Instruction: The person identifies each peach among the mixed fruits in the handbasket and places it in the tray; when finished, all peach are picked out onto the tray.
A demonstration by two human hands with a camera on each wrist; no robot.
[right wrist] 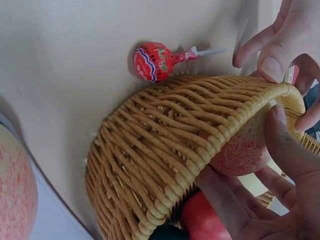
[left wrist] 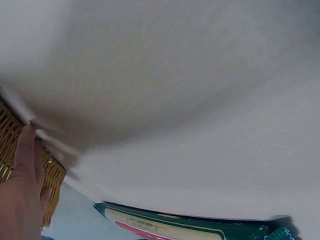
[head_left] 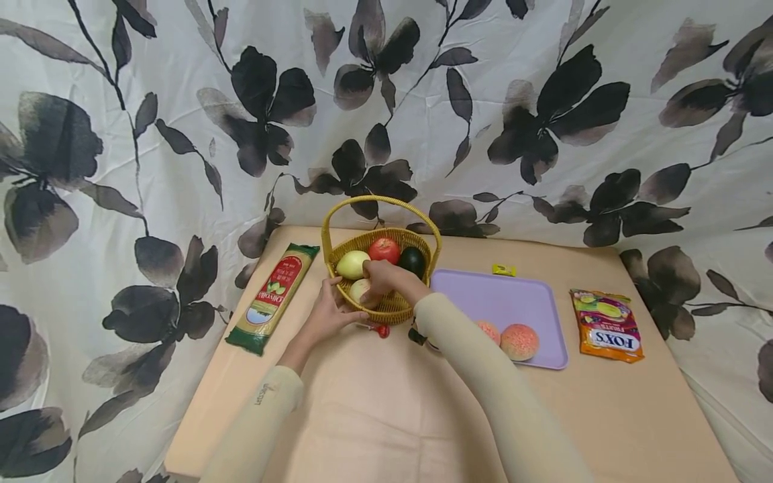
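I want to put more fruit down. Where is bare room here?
The purple tray is bare behind its two peaches. The table is open near the person. The basket is crowded: fruit, right hand inside, left hand alongside.

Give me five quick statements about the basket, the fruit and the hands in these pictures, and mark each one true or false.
1. The right hand grips a peach inside the basket. True.
2. The left hand holds the pasta packet. False: it rests on the basket's outer wall; the packet lies apart on the table.
3. Two peaches lie on the purple tray. True.
4. The lollipop is inside the basket. False: it lies on the table beside the basket.
5. The candy bag lies left of the basket. False: it lies right of the tray.
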